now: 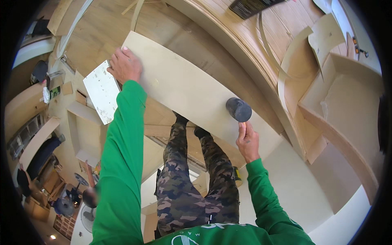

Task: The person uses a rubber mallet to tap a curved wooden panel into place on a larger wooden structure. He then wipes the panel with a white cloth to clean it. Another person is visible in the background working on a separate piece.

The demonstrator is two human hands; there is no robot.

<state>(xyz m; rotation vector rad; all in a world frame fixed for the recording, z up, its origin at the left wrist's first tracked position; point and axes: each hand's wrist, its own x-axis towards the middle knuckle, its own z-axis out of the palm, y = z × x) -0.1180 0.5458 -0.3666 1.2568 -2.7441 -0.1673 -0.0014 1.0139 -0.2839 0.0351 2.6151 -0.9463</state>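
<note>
A long pale board (183, 79) stretches diagonally in front of me, from upper left to lower right. My left hand (125, 65) lies over its far left end, the fingers bent over the edge beside a white speckled panel (101, 93). What the fingertips press on is partly hidden. My right hand (248, 141) is closed round the handle of a mallet with a black head (239, 109). The head is over the right part of the board; whether it touches the surface I cannot tell. Most of the handle is hidden in my fist.
At the upper right, a wooden worktop (281, 28) carries a dark container (251, 6) and thin curved strips (294, 61). An open wooden box frame (343, 118) stands at the right. Behind on the left are a fan (87, 216), another person (90, 192) and scattered workshop items.
</note>
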